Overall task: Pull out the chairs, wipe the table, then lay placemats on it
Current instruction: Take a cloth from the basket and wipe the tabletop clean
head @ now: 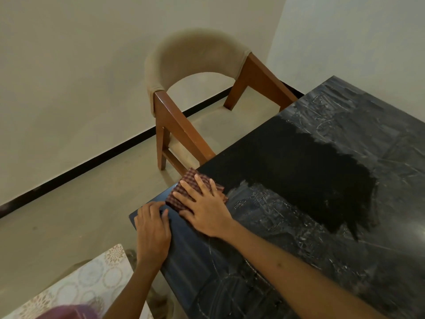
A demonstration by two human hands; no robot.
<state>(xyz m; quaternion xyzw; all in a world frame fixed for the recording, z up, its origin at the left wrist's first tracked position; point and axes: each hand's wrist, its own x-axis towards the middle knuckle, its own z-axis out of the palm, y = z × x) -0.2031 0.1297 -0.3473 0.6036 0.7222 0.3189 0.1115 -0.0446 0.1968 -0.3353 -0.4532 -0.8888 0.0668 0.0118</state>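
With the right hand [204, 210] flat on the checked cloth [184, 192] at the table [299, 261] corner and the left hand [153, 229] bracing the edge beside it, fingers loosely bent and gripping nothing, overlapping strokes should clear the dusty streaks.

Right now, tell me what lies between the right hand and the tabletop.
The folded checked cloth, pressed flat under the right hand on the tabletop, in the head view.

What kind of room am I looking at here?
Most likely a home dining area. A dark stone-look table has an upholstered wooden armchair at its end, near plain walls, and the right hand presses a checked cloth flat on the tabletop.
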